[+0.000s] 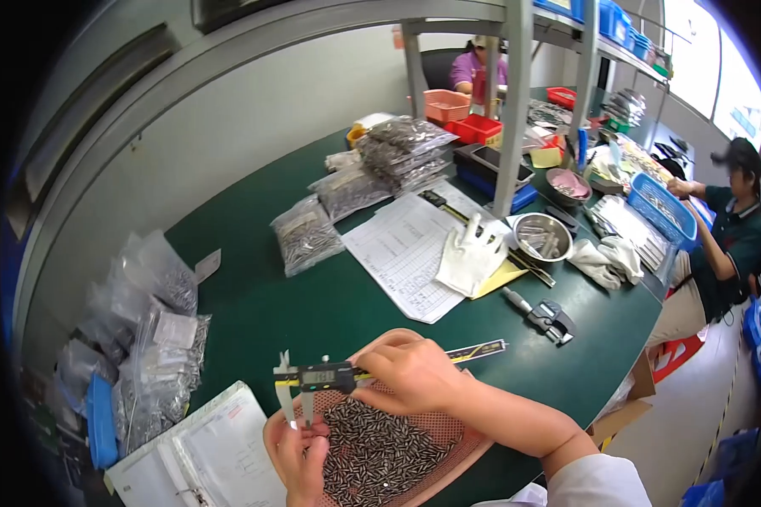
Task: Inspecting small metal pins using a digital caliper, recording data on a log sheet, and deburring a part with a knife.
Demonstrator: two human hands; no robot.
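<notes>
I'm gripping the digital caliper (330, 376) with my right hand (410, 376) above the tray (461, 444), left hand (300, 452) pinching one pin into it (most pins (376, 452) seemingly unmeasured).

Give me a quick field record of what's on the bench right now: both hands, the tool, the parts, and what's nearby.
right hand: grips the digital caliper by its slider
left hand: holds a small metal pin at the caliper's lower end
tray: pinkish mesh, heaped with small dark metal pins
second caliper: lies unused on the green table
paper form: flat, white glove on it
steel bowl: beyond the glove
bags of parts: middle and left of table
</notes>
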